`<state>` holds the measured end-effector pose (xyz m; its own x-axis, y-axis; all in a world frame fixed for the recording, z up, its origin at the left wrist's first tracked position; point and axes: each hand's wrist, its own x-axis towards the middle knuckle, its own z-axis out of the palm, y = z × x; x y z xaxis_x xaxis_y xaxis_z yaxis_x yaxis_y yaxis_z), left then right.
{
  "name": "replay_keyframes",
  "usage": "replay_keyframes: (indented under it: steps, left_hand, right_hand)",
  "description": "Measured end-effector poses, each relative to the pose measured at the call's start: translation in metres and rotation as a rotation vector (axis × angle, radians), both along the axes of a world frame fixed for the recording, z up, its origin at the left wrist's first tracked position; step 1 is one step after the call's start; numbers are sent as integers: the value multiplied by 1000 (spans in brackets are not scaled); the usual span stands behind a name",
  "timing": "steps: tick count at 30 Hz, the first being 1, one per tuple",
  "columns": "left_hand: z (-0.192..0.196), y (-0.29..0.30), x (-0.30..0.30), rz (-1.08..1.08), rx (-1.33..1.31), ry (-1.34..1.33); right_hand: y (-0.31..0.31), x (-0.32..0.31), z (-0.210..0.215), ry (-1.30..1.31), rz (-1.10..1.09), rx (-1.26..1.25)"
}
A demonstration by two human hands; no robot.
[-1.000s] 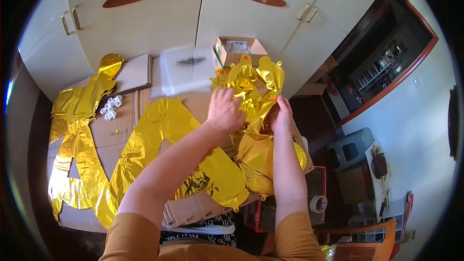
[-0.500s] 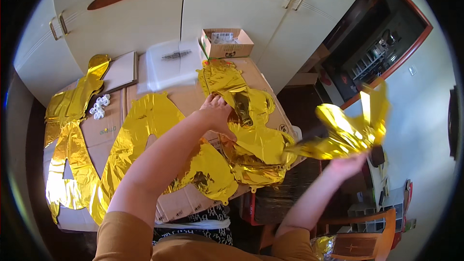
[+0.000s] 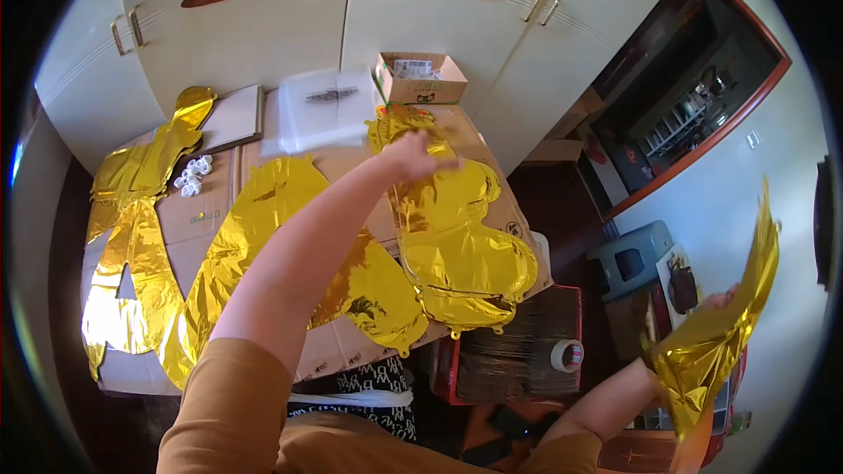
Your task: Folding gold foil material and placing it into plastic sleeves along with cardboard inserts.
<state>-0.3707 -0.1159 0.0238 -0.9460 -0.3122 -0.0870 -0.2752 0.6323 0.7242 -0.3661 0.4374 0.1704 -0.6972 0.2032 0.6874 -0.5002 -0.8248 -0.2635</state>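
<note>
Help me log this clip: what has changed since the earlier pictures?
The right hand has left the table and swung out to the right, carrying a gold foil piece. The left hand has moved toward the open box, at the foil pile, which now lies flatter. The box and white bundle stayed put.

Left fingers (image 3: 444,162) blurred, right fingers (image 3: 724,299) partly hidden

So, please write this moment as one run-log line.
left hand: over flat gold foil, contact unclear | right hand: holding separate foil piece, right of cardboard | open box: beyond flat foil
</note>
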Motion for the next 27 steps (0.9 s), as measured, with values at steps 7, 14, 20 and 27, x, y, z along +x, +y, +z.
replay_keyframes:
  steps: [7,14,20,27]
  left_hand:
    - [8,-62,18,733,1249,357]
    - [76,-26,217,-86,700,763]
    - [80,14,279,-63,860,487]
    - [111,20,295,-446,732,586]
  right_hand:
    - [-240,16,-15,-192,199,714]
    - [-417,74,-29,256,-183,851]
    - [-465,126,-16,581,-407,725]
    - [-440,54,5,-132,1227,1021]
